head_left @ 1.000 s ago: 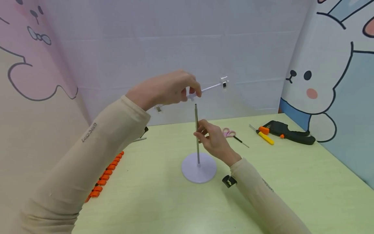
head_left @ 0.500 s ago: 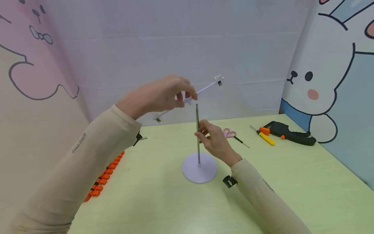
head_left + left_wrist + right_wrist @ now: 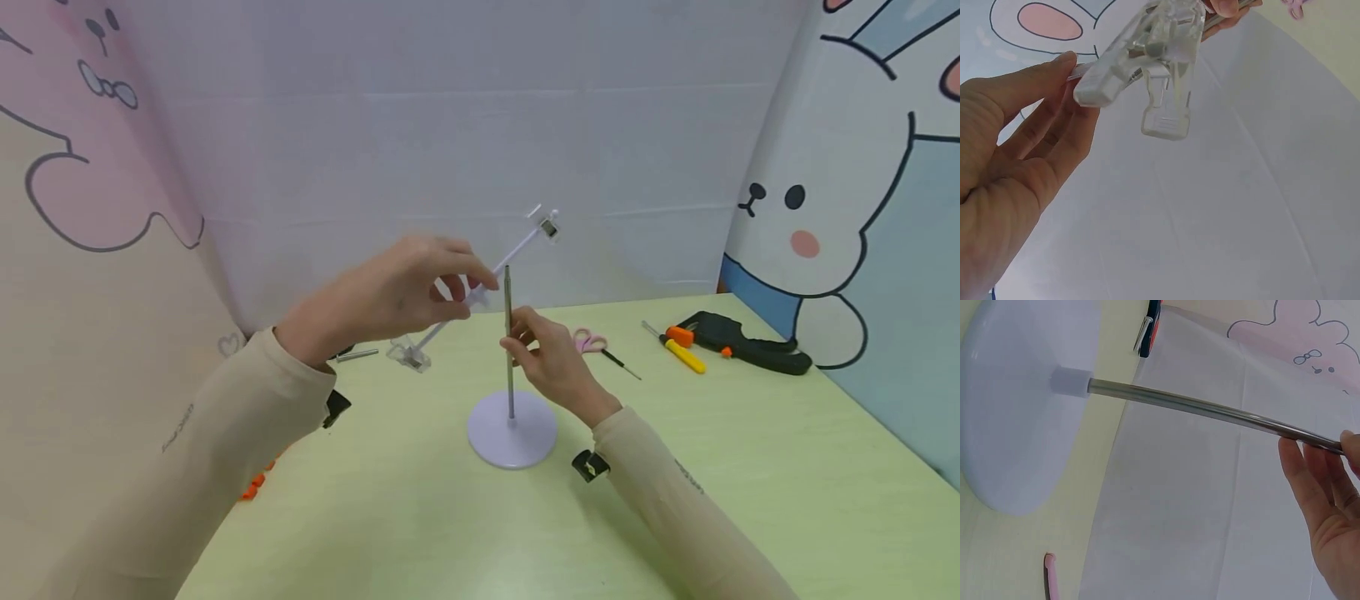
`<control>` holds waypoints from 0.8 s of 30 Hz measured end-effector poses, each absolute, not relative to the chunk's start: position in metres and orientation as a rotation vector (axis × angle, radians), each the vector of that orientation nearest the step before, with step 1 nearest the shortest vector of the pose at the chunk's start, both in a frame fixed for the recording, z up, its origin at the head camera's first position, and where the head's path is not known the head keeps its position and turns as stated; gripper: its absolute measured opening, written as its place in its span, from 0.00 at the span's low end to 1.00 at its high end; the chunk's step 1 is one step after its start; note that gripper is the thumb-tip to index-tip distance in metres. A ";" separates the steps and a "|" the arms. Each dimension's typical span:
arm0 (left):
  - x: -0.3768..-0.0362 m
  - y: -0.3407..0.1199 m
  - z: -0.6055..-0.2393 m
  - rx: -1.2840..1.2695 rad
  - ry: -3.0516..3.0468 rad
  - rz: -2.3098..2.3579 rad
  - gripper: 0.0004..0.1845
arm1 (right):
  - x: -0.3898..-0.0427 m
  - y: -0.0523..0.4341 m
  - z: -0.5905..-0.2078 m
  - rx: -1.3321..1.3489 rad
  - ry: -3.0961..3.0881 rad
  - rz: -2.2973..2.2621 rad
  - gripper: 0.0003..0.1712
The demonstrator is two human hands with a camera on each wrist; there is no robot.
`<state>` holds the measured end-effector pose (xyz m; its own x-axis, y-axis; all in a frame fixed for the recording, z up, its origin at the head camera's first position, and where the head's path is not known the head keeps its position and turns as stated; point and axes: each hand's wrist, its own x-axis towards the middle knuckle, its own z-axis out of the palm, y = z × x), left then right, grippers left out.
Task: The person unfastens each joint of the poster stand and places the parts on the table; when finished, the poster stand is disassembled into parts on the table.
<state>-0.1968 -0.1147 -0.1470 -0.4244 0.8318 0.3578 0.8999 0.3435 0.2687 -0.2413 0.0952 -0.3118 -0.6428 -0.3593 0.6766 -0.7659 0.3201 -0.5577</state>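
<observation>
My left hand (image 3: 397, 279) pinches the middle of a thin white crossbar (image 3: 517, 250) between thumb and fingers. A clear plastic clip sits at each end: the upper clip (image 3: 545, 225) at back right, the lower clip (image 3: 408, 357) at front left. In the left wrist view the clear clip (image 3: 1166, 112) hides much of the bar. My right hand (image 3: 551, 354) pinches the upper half of an upright metal pole (image 3: 511, 387) with thumb and fingertips. The pole stands in the collar of a round white base (image 3: 487, 442) on the table. Its bare top is just right of the left fingertips.
Behind the right hand lie pink scissors (image 3: 589, 340) and a thin black-handled screwdriver (image 3: 621, 364). Further right are a yellow-handled screwdriver (image 3: 684, 356) and a black tool with orange parts (image 3: 757, 346). Orange pieces (image 3: 253, 485) and a metal rod (image 3: 357, 355) lie at left, partly behind the left arm.
My left hand has come down and to the left with the crossbar, which now slants more steeply, its left end lower. The right hand keeps its grip on the pole in the same place.
</observation>
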 end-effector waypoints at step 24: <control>-0.180 -0.128 -0.187 -1.341 -2.370 -1.043 0.19 | -0.216 0.090 -0.290 0.989 -2.176 1.307 0.08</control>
<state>-0.1796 -0.1275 -0.1868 -0.5569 0.6581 0.5067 0.8182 0.3297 0.4710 -0.2160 0.0903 -0.2901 -0.6617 -0.3608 0.6573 -0.7497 0.3069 -0.5863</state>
